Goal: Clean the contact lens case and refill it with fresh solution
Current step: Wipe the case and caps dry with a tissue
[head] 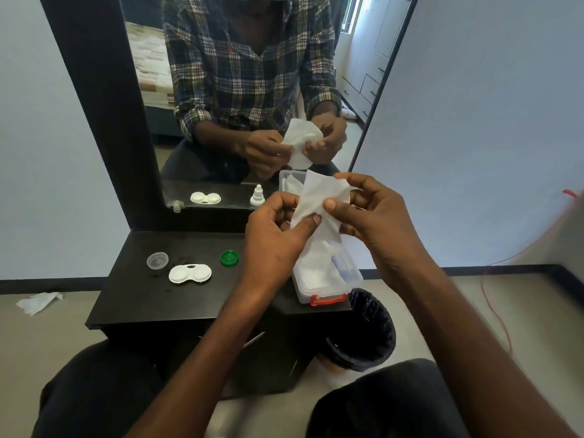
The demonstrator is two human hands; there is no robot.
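Note:
A white tissue (319,197) is held up above the dark dresser top, pinched by both hands. My left hand (275,229) grips its lower left edge with thumb and fingers. My right hand (373,210) pinches its right side. The white contact lens case (189,273) lies open on the dresser (132,298) to the left, both wells uncovered. A green cap (229,257) and a clear cap (157,260) lie near it. The solution bottle shows only as a reflection in the mirror (257,195); my hands hide the real one.
A clear plastic box (328,279) with a red latch holds more tissues at the dresser's right edge. A black-lined bin (366,333) stands on the floor below it. A crumpled tissue (38,301) lies on the floor at left. A red cord (493,298) trails at right.

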